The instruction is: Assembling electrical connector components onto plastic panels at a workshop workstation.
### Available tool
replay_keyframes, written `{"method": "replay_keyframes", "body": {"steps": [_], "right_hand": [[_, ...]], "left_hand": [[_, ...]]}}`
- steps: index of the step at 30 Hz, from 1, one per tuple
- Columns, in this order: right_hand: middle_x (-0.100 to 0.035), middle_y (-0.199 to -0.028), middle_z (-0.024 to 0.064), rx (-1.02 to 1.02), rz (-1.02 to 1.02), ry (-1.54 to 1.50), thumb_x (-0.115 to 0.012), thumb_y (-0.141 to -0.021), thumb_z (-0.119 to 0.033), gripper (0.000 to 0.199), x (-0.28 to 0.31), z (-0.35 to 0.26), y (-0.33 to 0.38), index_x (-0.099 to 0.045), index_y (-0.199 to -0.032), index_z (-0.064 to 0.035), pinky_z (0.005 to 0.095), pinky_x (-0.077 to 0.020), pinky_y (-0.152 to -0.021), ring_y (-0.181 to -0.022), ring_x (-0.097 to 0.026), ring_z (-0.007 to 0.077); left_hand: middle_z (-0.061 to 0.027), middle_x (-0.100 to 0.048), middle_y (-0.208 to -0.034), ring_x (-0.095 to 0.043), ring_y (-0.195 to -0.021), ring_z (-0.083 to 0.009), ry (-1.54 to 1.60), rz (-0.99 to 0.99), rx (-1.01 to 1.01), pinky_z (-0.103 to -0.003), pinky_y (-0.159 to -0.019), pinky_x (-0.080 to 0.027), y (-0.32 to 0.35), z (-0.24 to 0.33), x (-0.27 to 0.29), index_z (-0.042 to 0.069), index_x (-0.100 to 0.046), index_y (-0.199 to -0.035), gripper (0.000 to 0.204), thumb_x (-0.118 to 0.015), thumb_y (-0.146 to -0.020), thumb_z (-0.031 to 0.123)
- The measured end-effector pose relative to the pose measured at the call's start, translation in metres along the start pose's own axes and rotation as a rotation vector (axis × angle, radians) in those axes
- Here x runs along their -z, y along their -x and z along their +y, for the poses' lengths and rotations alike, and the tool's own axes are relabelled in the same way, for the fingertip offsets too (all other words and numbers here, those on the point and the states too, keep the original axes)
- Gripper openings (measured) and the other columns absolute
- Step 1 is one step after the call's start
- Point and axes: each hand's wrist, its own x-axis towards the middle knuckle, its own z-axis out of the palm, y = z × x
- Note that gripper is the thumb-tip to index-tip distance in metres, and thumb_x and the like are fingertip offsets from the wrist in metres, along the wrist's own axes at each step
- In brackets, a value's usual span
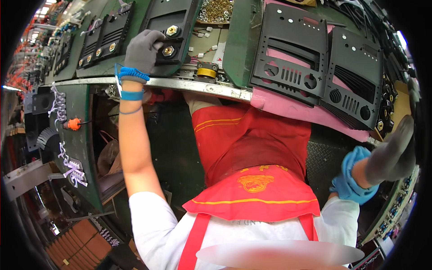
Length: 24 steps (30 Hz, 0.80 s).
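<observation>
My left hand (143, 50), in a grey glove with a blue coiled wrist cord (135, 73), is over the near left part of a black panel (179, 45). Its fingers are curled beside two brass-coloured threaded fittings (172, 30) set in the panel; anything between the fingertips is hidden. At the far right is my right hand (396, 153), also in a grey glove, with a blue cover (353, 175) bunched at the wrist. Its fingers stretch out near a cardboard box (402, 101) of black parts with brass centres (388, 108). I see nothing held there.
Slotted black panels (290, 54) lie stacked on pink foam (306, 113) at the right. Brass nuts and washers (216, 10) fill a tray at the back. A yellow-and-black roll (207, 70) sits by the metal bench edge (225, 89). More fitted panels (105, 42) stand at the left.
</observation>
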Motion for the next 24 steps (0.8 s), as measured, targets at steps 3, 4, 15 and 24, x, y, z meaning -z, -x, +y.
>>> {"method": "replay_keyframes", "body": {"steps": [3, 4, 15, 24], "right_hand": [[-0.066, -0.115, 0.0138, -0.313, -0.146, -0.266, -0.053, -0.097, -0.013, 0.035, -0.021, 0.044, 0.031, -0.054, -0.128, 0.0042, 0.0247, -0.0506, -0.087, -0.098, -0.064, 0.0139], [-0.064, -0.120, 0.0120, -0.468, -0.215, -0.401, -0.048, -0.100, -0.018, 0.038, -0.028, 0.057, 0.039, -0.051, -0.131, 0.0031, 0.0247, -0.0480, -0.092, -0.103, -0.062, 0.0133], [-0.057, -0.129, 0.0192, -0.502, -1.081, -0.156, -0.045, -0.101, -0.033, 0.046, -0.081, 0.132, 0.167, -0.039, -0.145, -0.0210, 0.0399, -0.0473, -0.091, -0.114, -0.058, 0.0342], [-0.058, -0.128, 0.0156, -0.684, -1.132, -0.756, -0.052, -0.081, 0.004, 0.057, -0.069, 0.174, 0.186, -0.047, -0.137, -0.0072, 0.0360, -0.0438, -0.098, -0.117, -0.057, 0.0286]], "left_hand": [[-0.0101, -0.064, -0.090, -0.062, -0.085, -0.0345, -0.056, 0.007, -0.118, -0.042, -0.073, -0.050, -0.006, -0.005, 0.004, 0.010, -0.064, -0.093, 0.011, -0.062, -0.082, 0.007], [-0.0105, -0.063, -0.091, -0.061, -0.084, -0.0348, -0.082, 0.027, -0.168, -0.042, -0.072, -0.050, -0.005, -0.006, 0.007, 0.010, -0.064, -0.093, 0.012, -0.061, -0.082, 0.006], [-0.0122, -0.064, -0.096, -0.063, -0.088, -0.0307, 0.103, -0.062, -0.039, -0.034, -0.077, -0.051, 0.000, -0.002, 0.010, 0.005, -0.067, -0.100, 0.018, -0.061, -0.084, -0.001], [-0.0107, -0.064, -0.097, -0.063, -0.087, -0.0308, 0.144, -0.131, -0.018, -0.034, -0.075, -0.051, 0.004, 0.001, 0.008, 0.004, -0.066, -0.098, 0.016, -0.060, -0.084, -0.002]]}}
